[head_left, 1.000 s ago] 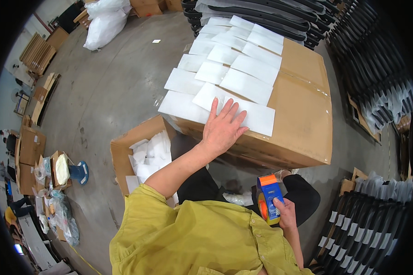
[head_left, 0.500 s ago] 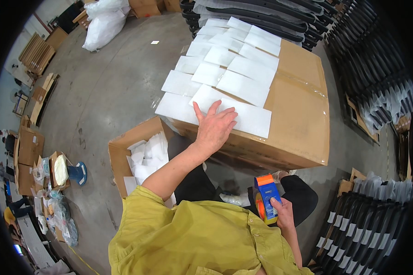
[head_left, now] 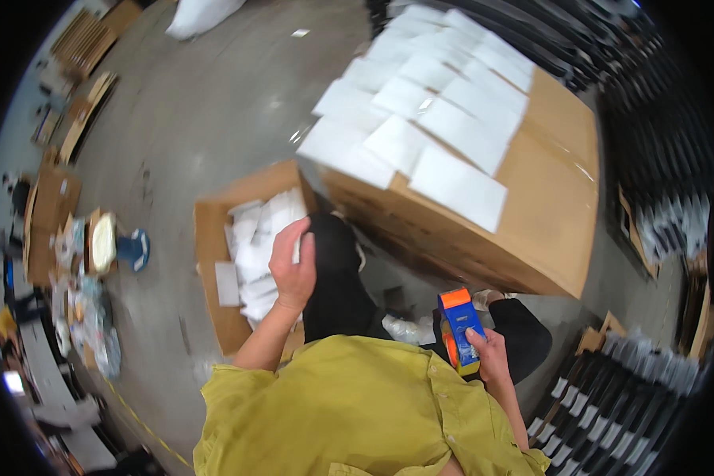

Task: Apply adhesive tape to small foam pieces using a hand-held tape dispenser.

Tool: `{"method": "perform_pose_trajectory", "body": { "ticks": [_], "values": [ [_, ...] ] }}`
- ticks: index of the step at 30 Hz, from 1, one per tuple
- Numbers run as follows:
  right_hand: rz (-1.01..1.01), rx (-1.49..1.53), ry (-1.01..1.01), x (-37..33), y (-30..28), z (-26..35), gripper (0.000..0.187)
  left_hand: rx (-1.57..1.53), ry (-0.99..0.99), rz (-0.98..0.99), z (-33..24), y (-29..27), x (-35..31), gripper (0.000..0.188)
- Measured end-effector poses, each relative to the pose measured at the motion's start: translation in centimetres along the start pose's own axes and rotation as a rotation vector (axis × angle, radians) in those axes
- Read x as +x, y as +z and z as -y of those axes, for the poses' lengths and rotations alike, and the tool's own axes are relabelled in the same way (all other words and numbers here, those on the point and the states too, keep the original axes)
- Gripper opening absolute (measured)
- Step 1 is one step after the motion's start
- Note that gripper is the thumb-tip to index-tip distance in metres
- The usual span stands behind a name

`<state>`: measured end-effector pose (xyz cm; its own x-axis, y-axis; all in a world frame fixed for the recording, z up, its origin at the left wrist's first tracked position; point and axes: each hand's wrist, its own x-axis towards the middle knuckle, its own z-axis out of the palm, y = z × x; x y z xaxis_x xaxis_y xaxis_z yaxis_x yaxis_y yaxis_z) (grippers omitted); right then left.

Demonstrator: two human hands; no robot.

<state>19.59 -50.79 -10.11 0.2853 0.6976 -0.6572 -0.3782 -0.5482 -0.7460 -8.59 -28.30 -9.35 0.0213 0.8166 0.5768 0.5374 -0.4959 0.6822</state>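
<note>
My left hand (head_left: 293, 270) is over the near right side of an open cardboard box (head_left: 212, 208), its thumb and fingers apart. White foam sheets (head_left: 266, 226) lie heaped inside that box, and I see none gripped. My right hand (head_left: 492, 356) is closed around a blue tape dispenser (head_left: 462, 317) with an orange top, held in front of my right knee. Ahead stands a large closed carton (head_left: 559, 182). Rows of overlapping white foam pieces (head_left: 460, 186) cover the left part of its top, some jutting past the near edge.
Stacked black frames (head_left: 611, 412) with white wraps stand at the near right, and more dark stacked parts (head_left: 658, 119) rise at the far right. To the left are cartons (head_left: 55, 214), clear plastic bags (head_left: 95, 317) and a blue stool (head_left: 137, 249). A white sack (head_left: 202, 16) lies far off.
My left hand has left the foam pieces on the large carton and moved down and left to the open box. The view has shifted. My right hand still grips the tape dispenser.
</note>
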Motion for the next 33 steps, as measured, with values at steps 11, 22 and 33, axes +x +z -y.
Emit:
{"method": "perform_pose_trajectory", "body": {
  "ticks": [11, 22, 33],
  "values": [
    [0.076, -0.291, 0.092, 3.3, 2.3, 1.4, 0.028, 0.192, -1.150, 0.785, 17.7, 1.0, -22.4, 0.074],
    [-0.034, -0.365, 0.223, 5.2, 6.1, 3.1, 0.026, 0.854, -0.643, 1.092, 24.3, -5.1, -14.5, 0.095],
    [-0.089, -0.446, 0.316, 6.7, 8.0, 3.6, 0.018, 1.259, -0.482, 1.238, 33.3, -4.8, -18.6, 0.058]
  ]
}}
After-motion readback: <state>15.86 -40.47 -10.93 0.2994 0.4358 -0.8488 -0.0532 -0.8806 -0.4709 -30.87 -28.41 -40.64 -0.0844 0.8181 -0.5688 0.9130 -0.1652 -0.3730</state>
